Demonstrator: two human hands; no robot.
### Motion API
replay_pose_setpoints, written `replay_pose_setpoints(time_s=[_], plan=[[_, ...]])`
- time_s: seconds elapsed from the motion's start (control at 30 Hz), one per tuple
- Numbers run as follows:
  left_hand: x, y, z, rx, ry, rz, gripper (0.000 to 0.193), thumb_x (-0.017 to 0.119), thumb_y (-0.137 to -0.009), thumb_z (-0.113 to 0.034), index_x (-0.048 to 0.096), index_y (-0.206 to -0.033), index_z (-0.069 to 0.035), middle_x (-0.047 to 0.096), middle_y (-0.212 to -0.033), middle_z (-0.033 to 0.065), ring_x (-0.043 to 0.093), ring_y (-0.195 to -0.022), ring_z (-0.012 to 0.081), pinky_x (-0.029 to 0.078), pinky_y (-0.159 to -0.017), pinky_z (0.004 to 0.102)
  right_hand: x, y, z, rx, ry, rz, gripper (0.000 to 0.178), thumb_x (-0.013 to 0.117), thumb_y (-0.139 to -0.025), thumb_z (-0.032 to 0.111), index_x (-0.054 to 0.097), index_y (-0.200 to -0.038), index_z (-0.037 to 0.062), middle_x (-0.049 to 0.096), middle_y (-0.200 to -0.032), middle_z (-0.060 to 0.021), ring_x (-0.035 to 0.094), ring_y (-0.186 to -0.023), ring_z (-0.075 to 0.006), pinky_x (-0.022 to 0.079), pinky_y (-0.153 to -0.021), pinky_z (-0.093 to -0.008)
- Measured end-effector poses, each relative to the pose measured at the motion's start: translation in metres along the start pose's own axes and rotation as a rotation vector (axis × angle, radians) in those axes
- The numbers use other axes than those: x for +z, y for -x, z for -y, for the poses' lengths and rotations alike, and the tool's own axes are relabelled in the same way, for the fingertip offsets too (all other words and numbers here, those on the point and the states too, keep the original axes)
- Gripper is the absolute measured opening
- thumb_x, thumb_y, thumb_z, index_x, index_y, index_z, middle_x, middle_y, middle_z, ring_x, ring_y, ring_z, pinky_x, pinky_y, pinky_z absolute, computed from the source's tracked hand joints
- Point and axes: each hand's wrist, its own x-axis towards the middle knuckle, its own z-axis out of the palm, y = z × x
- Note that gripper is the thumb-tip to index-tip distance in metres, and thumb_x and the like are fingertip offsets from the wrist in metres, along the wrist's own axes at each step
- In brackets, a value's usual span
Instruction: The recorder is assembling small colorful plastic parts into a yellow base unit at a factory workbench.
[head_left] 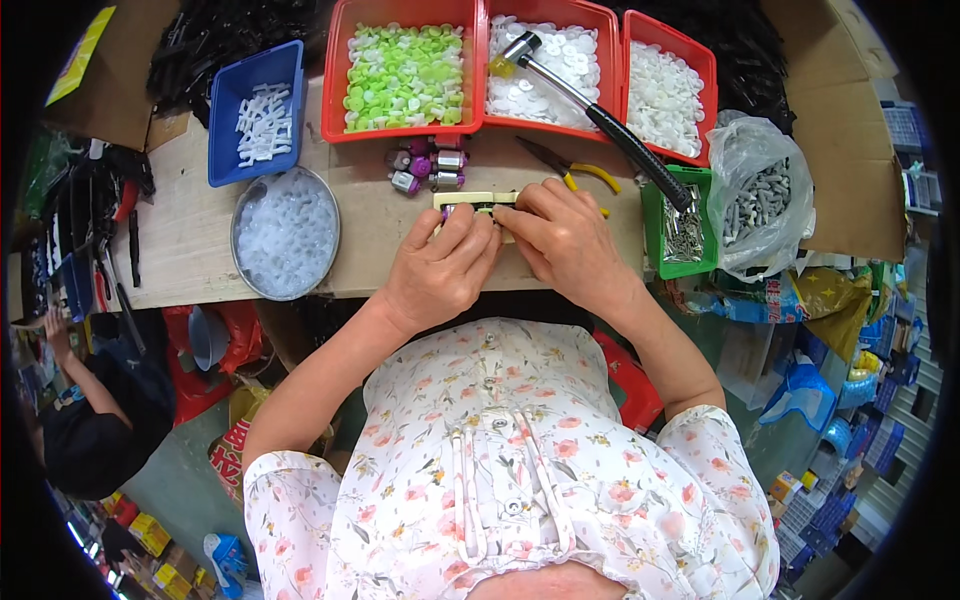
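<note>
At the table's front edge, both my hands work on a small cream plastic housing [472,198] with dark parts inside. My left hand [445,262] has its fingers closed on the housing's left side. The fingers of my right hand [572,238] pinch at its right side, and whatever small part they may hold is hidden. Several purple-and-silver small motors [447,160] lie just beyond the housing. Yellow-handled pliers [560,165] rest behind my right hand. A hammer [600,118] with a black grip lies across the red bins and the green tray.
Red bins hold green-and-white pieces [405,80], white discs [560,75] and small white parts [665,100]. A blue bin [224,150], a round metal bowl [236,235], a green screw tray [690,265] and a plastic bag [735,150] flank my hands. Another person's arm [90,375] is at left.
</note>
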Motion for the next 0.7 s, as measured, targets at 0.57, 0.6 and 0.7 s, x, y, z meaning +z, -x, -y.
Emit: replay_pose_setpoints(time_s=[0.57, 0.6, 0.7], plan=[[-0.014, -0.038, 0.001, -0.097, 0.219, 0.026, 0.024, 0.079, -0.074, -0.010, 0.070, -0.095, -0.002, 0.064, -0.097, 0.0083, 0.060, -0.095, 0.0284, 0.045, -0.079, 0.0402, -0.090, 0.034, -0.139, 0.512, 0.284, -0.211, 0.014, 0.070, -0.087, 0.010, 0.070, -0.092, -0.0028, 0.065, -0.089, -0.0163, 0.066, -0.080, -0.0311, 0.051, -0.072, -0.0397], [-0.013, -0.040, 0.001, -0.100, 0.226, 0.023, 0.024, 0.079, -0.073, -0.009, 0.070, -0.094, -0.002, 0.064, -0.097, 0.0081, 0.060, -0.095, 0.0281, 0.045, -0.079, 0.0400, -0.090, 0.031, -0.143, 0.511, 0.280, -0.212, 0.014, 0.070, -0.087, 0.010, 0.070, -0.092, -0.0028, 0.065, -0.089, -0.0163, 0.066, -0.080, -0.0311, 0.051, -0.072, -0.0397], [-0.014, -0.046, 0.000, -0.110, 0.227, 0.034, 0.022, 0.078, -0.074, -0.008, 0.070, -0.093, -0.002, 0.064, -0.095, 0.0079, 0.059, -0.093, 0.0277, 0.044, -0.078, 0.0393, -0.094, 0.024, -0.148, 0.469, 0.323, -0.129, 0.014, 0.071, -0.084, 0.010, 0.070, -0.090, -0.0026, 0.064, -0.088, -0.0168, 0.066, -0.079, -0.0319, 0.051, -0.072, -0.0415]])
